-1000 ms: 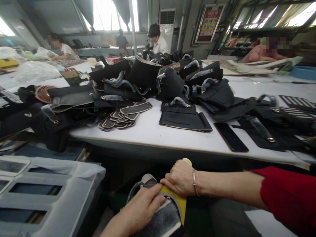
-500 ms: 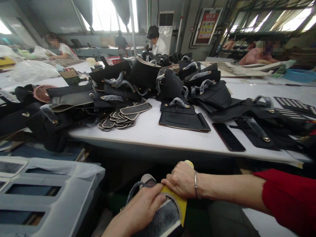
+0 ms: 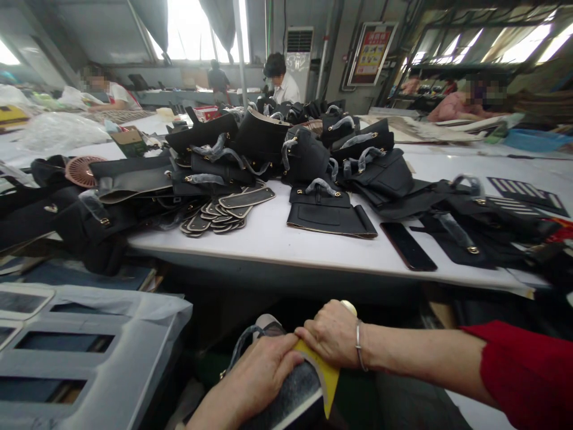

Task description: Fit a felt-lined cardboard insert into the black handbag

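Note:
My left hand (image 3: 255,382) lies curled over a dark speckled grey bag panel (image 3: 286,400) held low in my lap area. The panel has a yellow edge strip (image 3: 323,373) and a beige flap (image 3: 268,325) behind it. A dark cord or strap (image 3: 242,340) loops beside that flap. My right hand (image 3: 331,334), with a metal bangle and a red sleeve (image 3: 519,373), closes around a rounded pale handle end (image 3: 349,307) just above the yellow strip. The tool's working end is hidden inside my fist.
A white work table (image 3: 268,251) ahead carries heaped black handbag parts (image 3: 322,209) and stacked trim pieces (image 3: 219,212). A grey plastic-covered rack (image 3: 89,340) with rectangular openings stands at lower left. Several co-workers (image 3: 280,77) sit or stand farther back.
My view has tilted slightly, so the table appears shifted. Both hands sit a little lower, and the panel has turned slightly, with more of the pale handle end showing past my right hand.

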The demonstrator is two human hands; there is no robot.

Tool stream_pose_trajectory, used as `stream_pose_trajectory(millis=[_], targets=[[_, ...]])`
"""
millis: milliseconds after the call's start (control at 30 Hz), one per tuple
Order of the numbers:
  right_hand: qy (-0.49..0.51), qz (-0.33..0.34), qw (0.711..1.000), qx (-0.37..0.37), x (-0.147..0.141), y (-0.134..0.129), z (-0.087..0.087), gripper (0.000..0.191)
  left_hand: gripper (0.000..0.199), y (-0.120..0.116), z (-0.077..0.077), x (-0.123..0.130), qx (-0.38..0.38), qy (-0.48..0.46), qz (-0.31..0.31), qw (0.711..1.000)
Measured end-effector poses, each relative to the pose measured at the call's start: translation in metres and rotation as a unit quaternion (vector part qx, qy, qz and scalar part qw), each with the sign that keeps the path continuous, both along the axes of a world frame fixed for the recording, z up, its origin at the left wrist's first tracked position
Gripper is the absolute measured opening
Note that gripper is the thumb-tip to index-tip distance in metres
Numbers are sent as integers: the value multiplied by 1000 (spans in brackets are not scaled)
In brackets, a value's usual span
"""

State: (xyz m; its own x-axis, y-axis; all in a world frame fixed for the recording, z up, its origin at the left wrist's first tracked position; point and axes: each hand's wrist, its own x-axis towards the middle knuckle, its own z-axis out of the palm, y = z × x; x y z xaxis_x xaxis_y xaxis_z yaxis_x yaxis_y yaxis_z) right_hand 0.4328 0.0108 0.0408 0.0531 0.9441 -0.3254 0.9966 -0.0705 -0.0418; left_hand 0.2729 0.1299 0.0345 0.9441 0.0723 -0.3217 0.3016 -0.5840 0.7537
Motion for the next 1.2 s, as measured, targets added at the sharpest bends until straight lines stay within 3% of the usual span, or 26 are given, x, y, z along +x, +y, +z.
stream_pose_trajectory(millis=[233,533,833,900,1000,1067,1133,1200], targets=[[-6,-14,1000,18,-7,-9,-5,54,48,7,8,5,-95,14,12,995],[24,-44,999,20,-7,-24,-11,54,32,13,-12,26,-144,50,50,987],[182,-164,969,39,8,-50,-33,62,24,12,-14,27,-188,65,91,976],[309,-205,928,36,16,-55,-36,63,24,13,-14,28,-203,71,87,973],[509,-234,828,-8,28,-62,-38,75,23,17,-14,27,-228,78,76,968],[571,-238,785,-34,32,-65,-38,89,22,18,-13,26,-239,81,73,965],[651,-261,713,-28,28,-63,-39,95,21,18,-12,25,-243,83,75,964],[720,-293,629,0,19,-56,-40,89,20,17,-11,25,-243,87,78,963]])
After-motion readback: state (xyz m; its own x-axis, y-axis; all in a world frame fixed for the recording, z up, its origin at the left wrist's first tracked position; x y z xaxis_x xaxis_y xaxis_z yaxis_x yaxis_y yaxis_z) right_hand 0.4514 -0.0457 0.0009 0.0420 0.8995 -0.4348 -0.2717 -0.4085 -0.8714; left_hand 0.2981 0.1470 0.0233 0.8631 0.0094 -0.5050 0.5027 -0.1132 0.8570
